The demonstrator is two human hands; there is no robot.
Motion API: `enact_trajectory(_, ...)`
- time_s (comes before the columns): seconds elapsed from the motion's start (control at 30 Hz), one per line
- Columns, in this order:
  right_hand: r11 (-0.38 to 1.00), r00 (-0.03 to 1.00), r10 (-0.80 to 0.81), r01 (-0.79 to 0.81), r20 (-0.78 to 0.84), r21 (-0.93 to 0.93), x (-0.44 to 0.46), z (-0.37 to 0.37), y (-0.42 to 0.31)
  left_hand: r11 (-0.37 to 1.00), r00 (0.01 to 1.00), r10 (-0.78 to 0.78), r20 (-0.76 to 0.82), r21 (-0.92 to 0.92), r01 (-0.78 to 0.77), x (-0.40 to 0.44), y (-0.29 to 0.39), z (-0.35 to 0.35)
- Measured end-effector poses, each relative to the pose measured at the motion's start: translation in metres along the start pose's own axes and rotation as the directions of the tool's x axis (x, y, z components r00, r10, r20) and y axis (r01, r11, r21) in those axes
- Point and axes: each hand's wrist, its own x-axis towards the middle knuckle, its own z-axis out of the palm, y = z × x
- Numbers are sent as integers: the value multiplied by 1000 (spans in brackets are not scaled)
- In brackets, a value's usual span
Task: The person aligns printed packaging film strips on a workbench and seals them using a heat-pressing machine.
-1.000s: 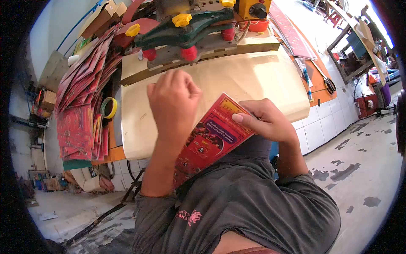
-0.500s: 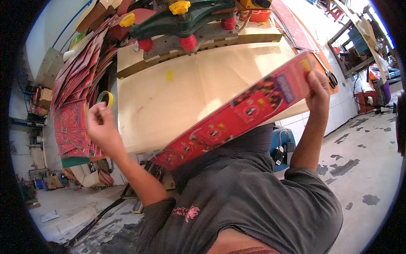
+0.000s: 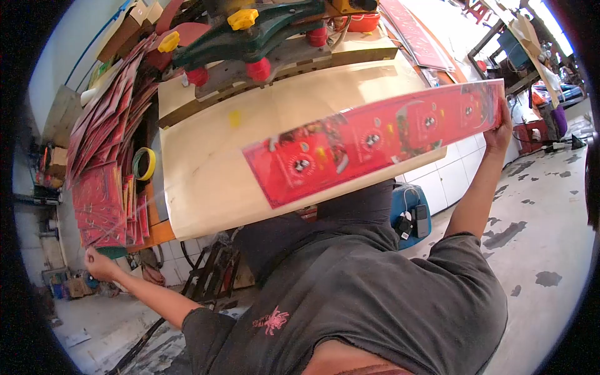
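Note:
My right hand (image 3: 499, 132) grips the right end of a long red printed strip (image 3: 384, 134). The strip carries food pictures, round emblems and a shiny surface, and slants above a cream-coloured sheet (image 3: 206, 181) on the worktable. Far out to the left, my left hand (image 3: 102, 265) has its fingers pinched together beside the lower corner of a piled stack of red printed sheets (image 3: 100, 200). A faint, clear streak runs up from those fingers across the stack; what they hold is too thin to make out. A yellow tape roll (image 3: 144, 164) stands between the stack and the sheet.
A green machine frame (image 3: 250, 40) with yellow knobs and red feet stands at the table's back. More red printed sheets (image 3: 415, 37) lie at the back right. A blue container (image 3: 410, 215) with devices in it is below the table's right side.
My left hand has swung down and outward to the left. The red strip has turned closer to level and shifted right with my right hand, showing a different printed side.

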Motion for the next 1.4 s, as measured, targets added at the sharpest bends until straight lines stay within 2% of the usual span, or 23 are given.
enact_trajectory(0.03,999,994,-25,21,-106,-37,9,-23,-5,998,998,-35,-46,57,38,3,-12,-4)
enact_trajectory(0.17,992,999,6,-11,-46,-122,13,-54,-25,990,982,-110,-152,65,121,33,-84,7)
enact_trajectory(0.37,938,970,-170,105,-173,-331,37,-93,-70,975,973,-220,-70,-53,217,56,-103,-11)
enact_trajectory(0.5,960,980,-144,104,-139,-260,28,-88,-85,929,978,-195,74,-305,208,25,-44,-57)
enact_trajectory(0.6,985,997,-61,52,-45,-166,19,-83,-82,796,967,-126,221,-560,232,-12,27,-96)
enact_trajectory(0.67,994,1000,-6,8,16,-110,17,-71,-72,760,970,-78,228,-617,206,-24,54,-121)
enact_trajectory(0.73,996,1000,-15,13,-23,-90,20,-69,-66,714,997,23,76,-699,37,-41,98,-156)
enact_trajectory(0.77,1000,997,28,-27,69,-14,25,-71,-62,714,997,23,75,-700,36,-42,106,-170)
enact_trajectory(0.8,996,984,64,-74,164,59,29,-75,-58,633,990,129,57,-773,-38,-42,110,-183)
enact_trajectory(0.87,998,994,32,-37,106,50,31,-71,-50,534,973,230,19,-838,-110,-37,101,-196)
enact_trajectory(0.9,999,996,28,-30,82,30,27,-55,-43,489,899,424,-107,-808,-327,-32,90,-198)
enact_trajectory(0.93,1000,998,23,-23,56,10,20,-31,-35,407,849,500,-171,-819,-405,-39,108,-203)
enact_trajectory(0.97,999,988,-28,23,-152,-34,8,9,-25,312,787,570,-234,-825,-471,-45,126,-207)
enact_trajectory(1.0,999,988,-34,30,-153,-31,3,19,-19,212,717,633,-293,-825,-524,-54,153,-213)
enact_trajectory(1.07,999,991,-25,20,-133,-40,-3,34,-13,-186,784,616,-72,-981,56,-82,192,-227)
enact_trajectory(1.1,998,980,-41,32,-196,-47,-7,47,-9,206,821,519,-239,-897,-391,-76,134,-207)
enact_trajectory(1.13,997,964,-57,44,-258,-55,-12,61,-6,641,826,402,-396,-522,-562,-80,130,-200)
enact_trajectory(1.17,998,972,-46,34,-231,-53,-10,53,-2,306,691,716,-97,-847,-436,-73,130,-188)
enact_trajectory(1.2,998,976,-43,33,-215,-51,-9,55,-1,230,567,820,82,-954,-194,-82,151,-185)
enact_trajectory(1.23,998,979,-41,31,-200,-50,-9,56,0,246,409,876,257,-966,80,-91,173,-183)
enact_trajectory(1.27,998,970,-57,47,-238,-50,-12,71,5,416,459,751,475,-880,229,-109,178,-173)
enact_trajectory(1.33,996,947,-88,76,-310,-50,-20,94,12,664,603,481,636,-713,223,-154,242,-166)
enact_trajectory(1.4,1000,983,-29,30,-184,1,-24,86,14,568,461,527,714,-699,433,-182,260,-141)
